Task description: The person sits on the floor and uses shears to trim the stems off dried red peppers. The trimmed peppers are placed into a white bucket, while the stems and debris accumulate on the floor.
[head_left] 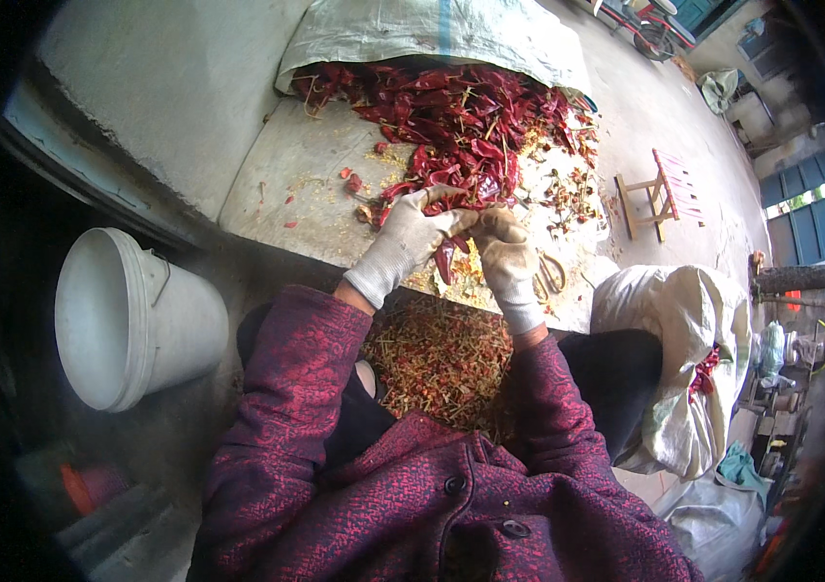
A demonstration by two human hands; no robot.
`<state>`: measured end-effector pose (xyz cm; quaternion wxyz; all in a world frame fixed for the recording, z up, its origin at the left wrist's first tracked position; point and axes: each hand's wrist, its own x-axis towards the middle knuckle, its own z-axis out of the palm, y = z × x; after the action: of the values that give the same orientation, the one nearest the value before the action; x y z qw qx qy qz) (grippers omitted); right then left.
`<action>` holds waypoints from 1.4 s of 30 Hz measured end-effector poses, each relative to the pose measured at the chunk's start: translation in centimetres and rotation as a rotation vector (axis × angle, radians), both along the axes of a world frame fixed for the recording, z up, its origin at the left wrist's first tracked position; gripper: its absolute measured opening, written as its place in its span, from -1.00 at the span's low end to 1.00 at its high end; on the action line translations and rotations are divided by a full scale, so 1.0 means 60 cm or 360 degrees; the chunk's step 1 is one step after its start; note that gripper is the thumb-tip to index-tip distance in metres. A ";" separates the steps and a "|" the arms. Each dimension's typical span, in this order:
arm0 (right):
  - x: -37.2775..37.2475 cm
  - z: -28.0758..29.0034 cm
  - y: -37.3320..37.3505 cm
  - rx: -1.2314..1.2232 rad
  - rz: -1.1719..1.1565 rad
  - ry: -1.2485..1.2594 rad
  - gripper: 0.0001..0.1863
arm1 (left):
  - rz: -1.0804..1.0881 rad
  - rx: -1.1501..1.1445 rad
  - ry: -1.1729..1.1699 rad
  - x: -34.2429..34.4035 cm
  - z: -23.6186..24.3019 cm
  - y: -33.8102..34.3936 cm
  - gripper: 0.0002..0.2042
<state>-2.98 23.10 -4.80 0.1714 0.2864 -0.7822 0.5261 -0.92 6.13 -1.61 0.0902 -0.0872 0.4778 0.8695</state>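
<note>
Head view, and you're right in the thick of it! Your left white-gloved hand (412, 238) seems to pinch a wrinkled, dark-red dried chilli (444, 260) at centre frame; your right white-gloved hand (507, 260) curls its fingers in beside it, tips hidden, so I can't tell what they grip. Plenty looks left: a big heap of glossy red dried chillies (466, 107) spills from the pale woven sack (432, 34) at upper centre. Yet much appears done: brown-and-red stem scraps (442, 364) pile up below your hands, and red shows in the white bulging sack (669, 310) at right.
</note>
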 end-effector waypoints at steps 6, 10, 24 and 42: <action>0.006 0.011 -0.011 -0.0225 -0.0015 -0.0382 -0.78 | 0.0199 -0.0579 0.0155 0.001 -0.002 0.007 -0.71; 0.005 0.015 -0.020 -0.0285 -0.0102 -0.0444 -0.73 | 0.0327 -0.0444 0.0029 -0.007 -0.003 -0.004 -0.75; 0.025 0.095 -0.011 0.0161 -0.0233 -0.0049 -0.90 | -0.0202 -0.1946 0.0318 0.035 0.031 0.003 -0.54; 0.004 -0.021 0.085 0.0637 0.0976 -0.1331 -0.53 | 0.0295 -0.0458 0.0564 0.031 0.060 -0.065 -0.73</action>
<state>-2.76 28.19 -6.07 -0.3724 0.2945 -0.7491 0.4620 0.96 2.26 1.96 -0.0887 0.0112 0.5949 0.7988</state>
